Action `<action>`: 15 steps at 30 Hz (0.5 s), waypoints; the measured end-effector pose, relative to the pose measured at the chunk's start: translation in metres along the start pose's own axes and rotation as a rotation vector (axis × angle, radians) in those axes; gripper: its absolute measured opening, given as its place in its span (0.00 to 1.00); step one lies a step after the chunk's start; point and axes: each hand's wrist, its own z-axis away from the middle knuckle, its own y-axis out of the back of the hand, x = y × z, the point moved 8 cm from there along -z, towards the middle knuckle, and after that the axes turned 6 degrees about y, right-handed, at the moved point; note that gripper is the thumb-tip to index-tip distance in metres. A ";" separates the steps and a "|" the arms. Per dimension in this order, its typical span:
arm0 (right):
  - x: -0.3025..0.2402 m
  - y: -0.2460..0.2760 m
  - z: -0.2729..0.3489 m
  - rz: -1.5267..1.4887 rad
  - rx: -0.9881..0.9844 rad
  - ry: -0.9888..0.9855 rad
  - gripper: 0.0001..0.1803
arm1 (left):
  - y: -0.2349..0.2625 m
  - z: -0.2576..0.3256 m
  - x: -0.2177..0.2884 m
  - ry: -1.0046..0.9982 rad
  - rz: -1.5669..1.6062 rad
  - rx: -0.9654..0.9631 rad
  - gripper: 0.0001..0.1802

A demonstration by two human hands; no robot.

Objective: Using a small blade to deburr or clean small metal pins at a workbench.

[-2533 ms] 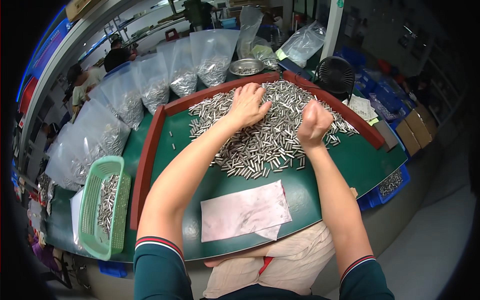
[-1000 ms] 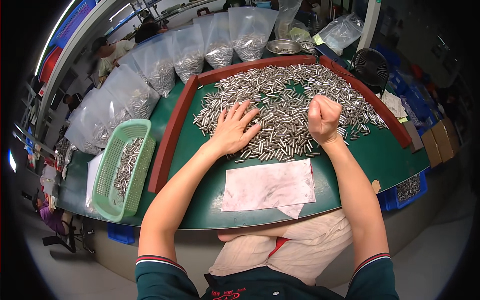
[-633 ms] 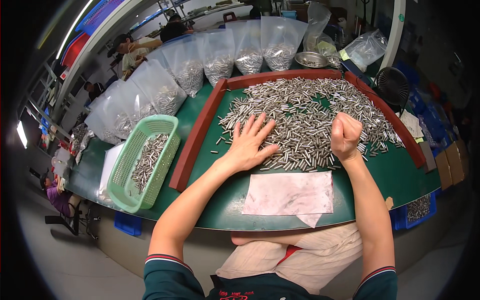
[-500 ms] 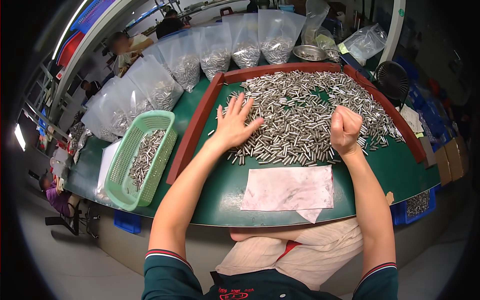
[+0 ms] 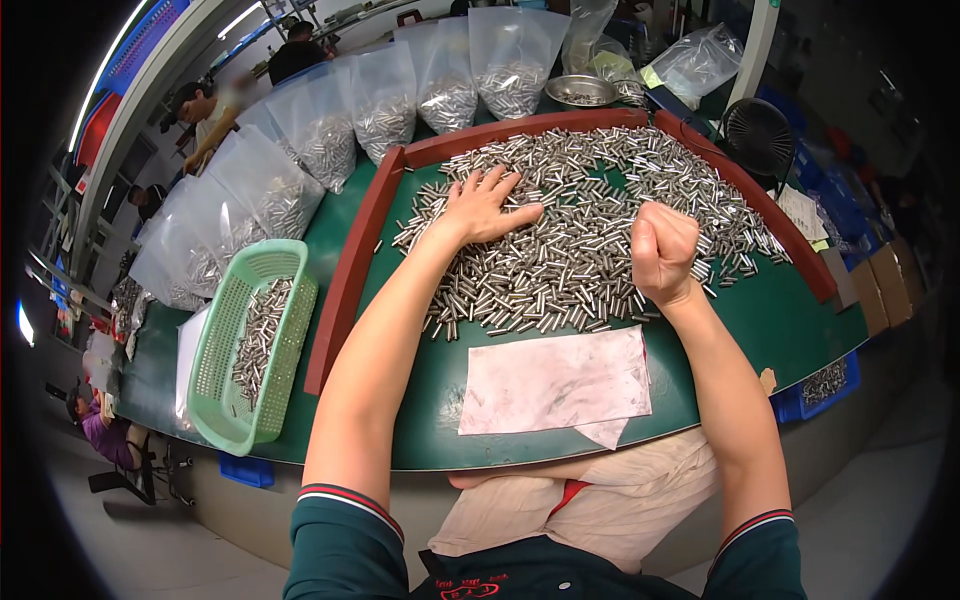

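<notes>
Metal pins [image 5: 590, 235], short and silvery, lie heaped by the hundreds across a green tabletop [image 5: 780, 330], from about eleven o'clock to two o'clock of the view, fenced by a low red-brown rail [image 5: 345, 280] that seems meant to keep them from rolling off. The left hand [image 5: 485, 205] rests flat on the heap at twelve o'clock, fingers spread wide, its grip fully open and holding nothing, as if to spread the pins. The right hand [image 5: 662, 250] hovers at one o'clock above the heap's near edge, curled into a tight fist; whether pins sit inside cannot be seen. A pale, smudged sheet of paper [image 5: 555, 385] lies at the tabletop's near edge, at six o'clock. At nine o'clock a green mesh basket [image 5: 215, 375] holds more pins. Clear plastic bags [image 5: 385, 95] of pins stand upright beyond the rail.
</notes>
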 end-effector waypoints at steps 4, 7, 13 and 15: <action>-0.003 -0.002 -0.002 -0.007 -0.012 0.020 0.09 | 0.002 0.041 0.011 -0.099 0.046 0.104 0.40; -0.009 -0.004 -0.005 -0.037 0.005 0.027 0.10 | 0.003 0.063 0.011 -0.130 -0.001 0.171 0.36; -0.015 -0.003 -0.006 -0.046 0.018 0.039 0.10 | 0.004 0.091 0.013 -0.142 0.011 0.190 0.36; -0.016 -0.002 -0.005 -0.053 0.026 0.045 0.10 | 0.009 0.105 0.017 -0.148 -0.006 0.216 0.36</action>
